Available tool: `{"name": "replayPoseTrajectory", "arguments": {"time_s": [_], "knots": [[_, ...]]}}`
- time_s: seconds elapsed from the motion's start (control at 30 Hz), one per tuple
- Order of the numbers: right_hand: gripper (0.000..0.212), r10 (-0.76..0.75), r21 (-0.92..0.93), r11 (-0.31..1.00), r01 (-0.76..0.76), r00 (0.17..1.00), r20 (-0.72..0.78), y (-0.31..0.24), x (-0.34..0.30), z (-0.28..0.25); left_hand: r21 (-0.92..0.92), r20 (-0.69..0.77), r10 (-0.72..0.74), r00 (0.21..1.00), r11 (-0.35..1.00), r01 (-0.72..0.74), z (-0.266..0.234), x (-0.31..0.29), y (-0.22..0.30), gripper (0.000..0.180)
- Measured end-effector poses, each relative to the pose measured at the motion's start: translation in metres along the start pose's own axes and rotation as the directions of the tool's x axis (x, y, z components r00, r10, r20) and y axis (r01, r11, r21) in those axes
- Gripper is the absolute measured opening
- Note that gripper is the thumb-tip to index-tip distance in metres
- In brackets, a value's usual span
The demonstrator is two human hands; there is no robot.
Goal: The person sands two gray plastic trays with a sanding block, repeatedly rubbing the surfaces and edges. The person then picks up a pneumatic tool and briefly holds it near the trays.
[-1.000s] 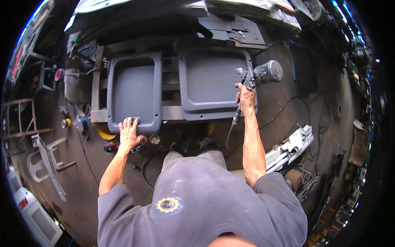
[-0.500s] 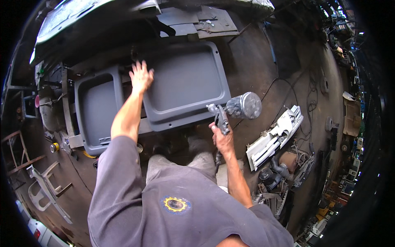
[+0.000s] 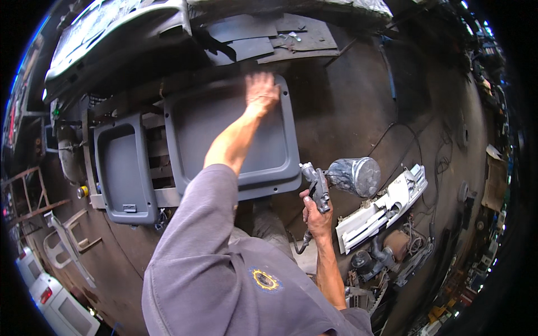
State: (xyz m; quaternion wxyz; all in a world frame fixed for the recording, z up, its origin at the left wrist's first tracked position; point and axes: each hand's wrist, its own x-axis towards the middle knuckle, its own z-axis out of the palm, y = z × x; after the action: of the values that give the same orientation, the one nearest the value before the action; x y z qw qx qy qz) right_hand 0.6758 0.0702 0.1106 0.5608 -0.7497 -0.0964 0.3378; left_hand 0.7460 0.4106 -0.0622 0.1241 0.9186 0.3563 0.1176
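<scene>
A large grey tray-like panel [image 3: 227,140] with a raised rim and rounded corners lies in front of me. Near its far right corner, my left hand [image 3: 261,92] is stretched out palm down, slightly blurred, fingers apart; whether it touches the surface I cannot tell. My right hand [image 3: 318,218] is wrapped round the grip of a spray gun [image 3: 319,193], to the right of the panel's near corner. The gun's paint-smeared cup [image 3: 354,175] points away to the right, and a hose hangs below the grip. A smaller grey panel [image 3: 124,168] lies to the left.
Both panels rest on a frame with crossbars [image 3: 159,148]. Beyond them are a large car body part [image 3: 117,39] and flat sheets [image 3: 246,31]. On the floor to the right lie a white bumper-like part [image 3: 384,207], mechanical parts [image 3: 386,252] and a dark hose [image 3: 417,131].
My left hand has swept from the large panel's left edge to its far right corner. The right hand still grips the spray gun, now slightly lower and further right in view.
</scene>
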Motion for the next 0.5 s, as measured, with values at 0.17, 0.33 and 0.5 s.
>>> {"name": "replayPoseTrajectory", "arguments": {"time_s": [0.17,0.33,0.5], "knots": [[0.015,0.048,-0.017,0.999,-0.047,0.995,0.083,-0.006,0.036,-0.007,-0.165,-0.055,0.124,0.991,0.977,-0.132,0.018,0.028,0.019,0.033],[0.013,0.041,-0.011,0.999,-0.04,0.986,0.162,-0.014,0.058,-0.005,-0.092,-0.087,0.199,0.976,0.974,-0.207,0.01,0.008,-0.015,0.047],[0.013,0.002,-0.04,0.999,0.008,0.968,0.25,-0.029,0.061,-0.006,0.217,-0.114,-0.216,0.97,0.947,0.236,-0.035,-0.055,-0.114,0.064]]}}
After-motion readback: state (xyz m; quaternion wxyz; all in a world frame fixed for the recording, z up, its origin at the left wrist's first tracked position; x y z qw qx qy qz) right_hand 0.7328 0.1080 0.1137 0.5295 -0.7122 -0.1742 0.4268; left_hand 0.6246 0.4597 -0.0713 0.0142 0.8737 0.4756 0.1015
